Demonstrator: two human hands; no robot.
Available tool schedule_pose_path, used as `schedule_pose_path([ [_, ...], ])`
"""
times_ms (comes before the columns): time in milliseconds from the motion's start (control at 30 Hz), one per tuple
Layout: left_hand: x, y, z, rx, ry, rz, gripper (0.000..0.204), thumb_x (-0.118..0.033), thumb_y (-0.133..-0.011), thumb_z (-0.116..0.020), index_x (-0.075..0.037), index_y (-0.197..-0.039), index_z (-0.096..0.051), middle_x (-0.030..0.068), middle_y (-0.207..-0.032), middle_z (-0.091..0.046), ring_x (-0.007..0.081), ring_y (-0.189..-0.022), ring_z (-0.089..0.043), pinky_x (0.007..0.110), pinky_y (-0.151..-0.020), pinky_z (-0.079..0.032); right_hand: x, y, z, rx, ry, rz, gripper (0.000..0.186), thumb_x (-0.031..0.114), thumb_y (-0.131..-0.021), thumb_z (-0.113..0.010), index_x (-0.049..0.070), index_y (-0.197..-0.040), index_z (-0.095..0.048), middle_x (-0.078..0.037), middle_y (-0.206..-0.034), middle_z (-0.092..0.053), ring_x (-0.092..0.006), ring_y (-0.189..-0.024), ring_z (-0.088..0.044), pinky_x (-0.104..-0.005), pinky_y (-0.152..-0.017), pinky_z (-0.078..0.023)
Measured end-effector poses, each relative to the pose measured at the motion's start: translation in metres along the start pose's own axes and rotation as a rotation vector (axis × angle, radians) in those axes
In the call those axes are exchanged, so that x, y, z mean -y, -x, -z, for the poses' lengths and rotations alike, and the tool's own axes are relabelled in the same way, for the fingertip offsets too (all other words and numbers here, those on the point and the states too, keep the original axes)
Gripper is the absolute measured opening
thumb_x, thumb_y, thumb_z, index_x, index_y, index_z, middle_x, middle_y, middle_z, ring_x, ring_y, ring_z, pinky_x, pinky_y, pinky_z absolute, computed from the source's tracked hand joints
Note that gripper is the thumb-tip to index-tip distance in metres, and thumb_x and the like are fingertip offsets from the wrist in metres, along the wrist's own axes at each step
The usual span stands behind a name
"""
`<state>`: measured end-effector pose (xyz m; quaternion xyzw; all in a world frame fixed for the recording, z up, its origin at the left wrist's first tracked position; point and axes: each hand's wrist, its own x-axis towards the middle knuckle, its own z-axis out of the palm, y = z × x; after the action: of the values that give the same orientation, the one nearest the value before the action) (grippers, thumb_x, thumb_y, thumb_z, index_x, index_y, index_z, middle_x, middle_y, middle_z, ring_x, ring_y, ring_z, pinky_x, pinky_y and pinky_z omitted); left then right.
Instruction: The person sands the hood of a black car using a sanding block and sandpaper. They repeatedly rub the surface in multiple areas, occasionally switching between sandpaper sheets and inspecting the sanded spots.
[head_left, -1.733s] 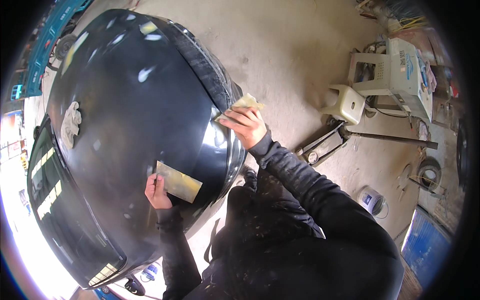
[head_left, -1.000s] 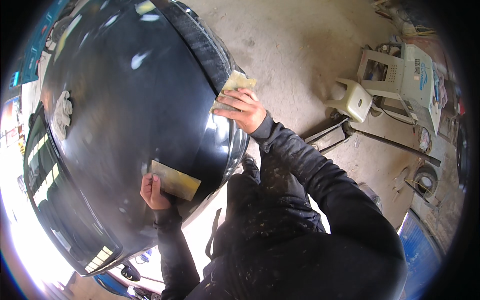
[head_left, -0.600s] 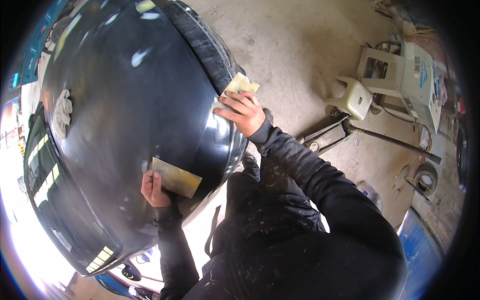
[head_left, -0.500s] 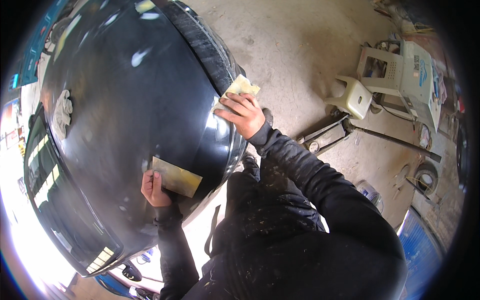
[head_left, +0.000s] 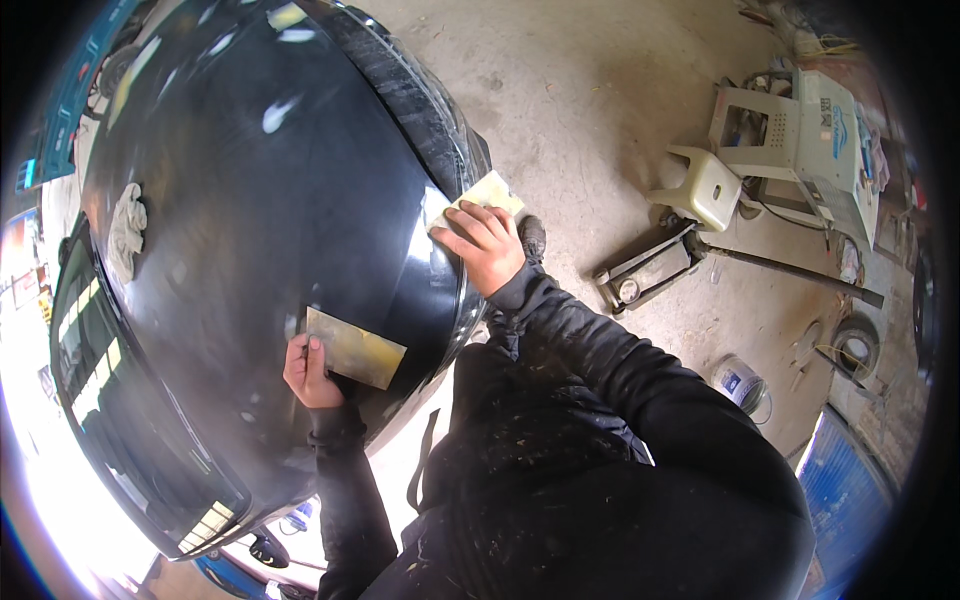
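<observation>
Dull black car hood [head_left: 260, 220] fills the left half of the head view. At its front edge my right hand [head_left: 486, 250] presses a yellowish sheet of sandpaper [head_left: 495, 194] flat under its fingers. The sheet's upper corner sticks out past the fingertips. Lower on the hood, my left hand [head_left: 312, 374] pinches a second sandpaper sheet [head_left: 360, 350] by its left end, thumb on top. That sheet is stiff, with grey and yellow stains, and lies over the panel; whether it touches the paint I cannot tell.
A crumpled pale cloth [head_left: 127, 230] lies near the windshield [head_left: 130, 420]. On the floor to the right are a cream stool [head_left: 705, 190], a floor jack [head_left: 650, 270] with a long handle, a grey machine [head_left: 835, 140], a bucket [head_left: 738, 384] and a blue panel [head_left: 845, 480].
My right hand has slid slightly down along the hood's edge with its sandpaper. My left hand and its sheet stay nearly in place.
</observation>
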<state>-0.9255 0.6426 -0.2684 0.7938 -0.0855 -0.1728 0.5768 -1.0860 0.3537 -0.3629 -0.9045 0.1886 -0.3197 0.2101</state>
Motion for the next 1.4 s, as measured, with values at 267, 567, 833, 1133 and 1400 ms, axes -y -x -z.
schedule_pose_path([
  [267,0.001,-0.001,-0.001,-0.007,-0.015,-0.006,0.014,-0.016,-0.104,-0.072,-0.002,-0.102,-0.070,-0.0115,-0.077,-0.051,0.0003,-0.068,-0.037,0.023,-0.061,-0.023,0.018,0.014,0.001,-0.006,0.004,-0.069,0.050,0.002,-0.077,-0.072,0.020,-0.124,-0.077,-0.005,-0.134,-0.070,-0.0271,-0.130,-0.064,-0.0476,-0.106,-0.048],
  [567,0.001,-0.001,-0.001,-0.010,-0.035,-0.010,0.015,-0.018,-0.104,-0.073,-0.003,-0.102,-0.070,-0.0119,-0.076,-0.050,0.0002,-0.067,-0.036,0.023,-0.060,-0.023,0.030,0.031,0.010,0.053,0.017,-0.076,0.054,0.001,-0.077,-0.071,0.020,-0.128,-0.075,-0.006,-0.136,-0.068,-0.0281,-0.133,-0.062,-0.0487,-0.106,-0.047],
  [833,0.001,-0.003,0.000,0.002,-0.017,0.022,0.016,-0.019,-0.104,-0.073,-0.003,-0.104,-0.072,-0.0115,-0.075,-0.053,-0.0001,-0.066,-0.039,0.022,-0.059,-0.025,0.031,0.035,0.036,0.091,-0.025,-0.015,0.049,0.004,-0.075,-0.075,0.018,-0.122,-0.078,-0.006,-0.130,-0.070,-0.0269,-0.125,-0.066,-0.0465,-0.105,-0.048],
  [1133,-0.002,-0.002,-0.002,-0.014,-0.002,0.025,0.012,-0.016,-0.104,-0.071,-0.004,-0.105,-0.073,-0.0102,-0.079,-0.057,-0.0004,-0.067,-0.041,0.021,-0.059,-0.026,-0.020,-0.018,0.025,0.041,-0.041,0.155,0.063,0.001,-0.071,-0.075,0.025,-0.129,-0.079,-0.002,-0.134,-0.071,-0.0241,-0.129,-0.064,-0.0492,-0.111,-0.046],
  [1400,0.000,-0.002,-0.003,-0.046,-0.001,0.024,0.017,-0.017,-0.104,-0.072,-0.001,-0.103,-0.071,-0.0085,-0.080,-0.057,0.0022,-0.073,-0.044,0.022,-0.066,-0.032,-0.045,-0.038,0.001,0.090,-0.122,0.252,0.053,0.009,-0.079,-0.081,0.033,-0.125,-0.080,0.002,-0.134,-0.073,-0.0213,-0.135,-0.064,-0.0537,-0.115,-0.044],
])
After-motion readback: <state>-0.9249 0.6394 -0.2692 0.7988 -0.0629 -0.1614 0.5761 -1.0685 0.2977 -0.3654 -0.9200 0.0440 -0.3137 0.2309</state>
